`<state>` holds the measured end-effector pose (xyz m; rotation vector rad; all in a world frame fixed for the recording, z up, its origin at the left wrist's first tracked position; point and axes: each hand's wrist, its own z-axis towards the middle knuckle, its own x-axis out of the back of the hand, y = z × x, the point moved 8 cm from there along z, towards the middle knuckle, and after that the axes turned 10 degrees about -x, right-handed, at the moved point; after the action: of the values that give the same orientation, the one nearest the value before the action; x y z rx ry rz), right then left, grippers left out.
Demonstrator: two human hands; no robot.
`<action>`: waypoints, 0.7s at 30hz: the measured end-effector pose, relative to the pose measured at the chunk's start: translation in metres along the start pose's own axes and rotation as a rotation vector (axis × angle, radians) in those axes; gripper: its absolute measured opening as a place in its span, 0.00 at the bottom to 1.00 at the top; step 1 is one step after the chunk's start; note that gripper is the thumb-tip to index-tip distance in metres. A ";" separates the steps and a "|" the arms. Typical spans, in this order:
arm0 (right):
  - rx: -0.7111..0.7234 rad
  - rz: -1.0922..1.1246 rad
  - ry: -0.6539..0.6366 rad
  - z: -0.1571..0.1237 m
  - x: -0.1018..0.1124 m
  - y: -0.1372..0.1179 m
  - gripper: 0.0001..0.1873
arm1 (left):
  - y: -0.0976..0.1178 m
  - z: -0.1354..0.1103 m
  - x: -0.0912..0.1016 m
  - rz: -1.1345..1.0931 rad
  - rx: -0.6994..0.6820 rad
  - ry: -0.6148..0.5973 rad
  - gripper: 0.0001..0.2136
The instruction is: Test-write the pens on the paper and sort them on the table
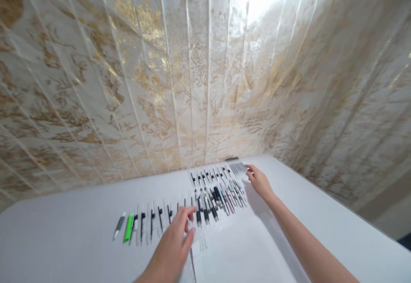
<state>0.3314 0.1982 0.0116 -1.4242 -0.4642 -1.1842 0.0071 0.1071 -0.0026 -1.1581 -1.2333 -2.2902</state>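
My left hand [180,230] is over the front row of pens, palm down, its thumb apart from the bent fingers. Nothing shows in its grasp. Beside its fingertips are black-gripped clear pens [205,216]. My right hand [259,182] reaches to the far end of the table, its fingertips pinched at the right edge of a set of thin dark sticks [238,168] lined up side by side. Whatever is between those fingertips is too small to make out. Left of the sticks runs a row of slim clear pens with black clips [210,176].
A bright green highlighter [128,227] and a grey-and-white pen [119,226] lie at the left end of the front row. Pastel pens [227,197] lie in the middle group. White paper [237,248] covers the near white table [64,231]. A gold-patterned curtain [192,81] hangs behind.
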 end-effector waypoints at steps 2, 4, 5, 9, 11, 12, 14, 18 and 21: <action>0.094 0.087 -0.050 -0.043 -0.005 -0.018 0.16 | -0.021 0.039 0.016 0.093 0.128 -0.050 0.16; 0.167 0.155 -0.083 -0.084 -0.009 -0.034 0.16 | -0.041 0.079 0.024 0.151 0.187 -0.055 0.17; 0.193 0.180 -0.093 -0.101 -0.010 -0.039 0.16 | -0.051 0.097 0.024 0.178 0.220 -0.064 0.16; 0.223 0.406 -0.147 -0.137 -0.018 -0.042 0.17 | -0.081 0.147 0.008 0.241 0.306 -0.146 0.17; 0.193 0.474 -0.153 -0.138 -0.022 -0.036 0.16 | -0.089 0.159 -0.002 0.265 0.333 -0.188 0.17; 0.177 0.493 -0.158 -0.136 -0.024 -0.033 0.15 | -0.092 0.162 -0.006 0.277 0.347 -0.208 0.17; 0.156 0.516 -0.177 -0.133 -0.027 -0.029 0.14 | -0.099 0.167 -0.012 0.302 0.370 -0.243 0.17; 0.118 0.522 -0.207 -0.131 -0.030 -0.026 0.14 | -0.112 0.174 -0.014 0.354 0.394 -0.276 0.17; 0.110 0.518 -0.231 -0.132 -0.032 -0.027 0.14 | -0.122 0.181 -0.010 0.392 0.392 -0.275 0.16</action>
<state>0.2451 0.0962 -0.0255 -1.4751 -0.2856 -0.5756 0.0359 0.3231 -0.0233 -1.4380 -1.3287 -1.5634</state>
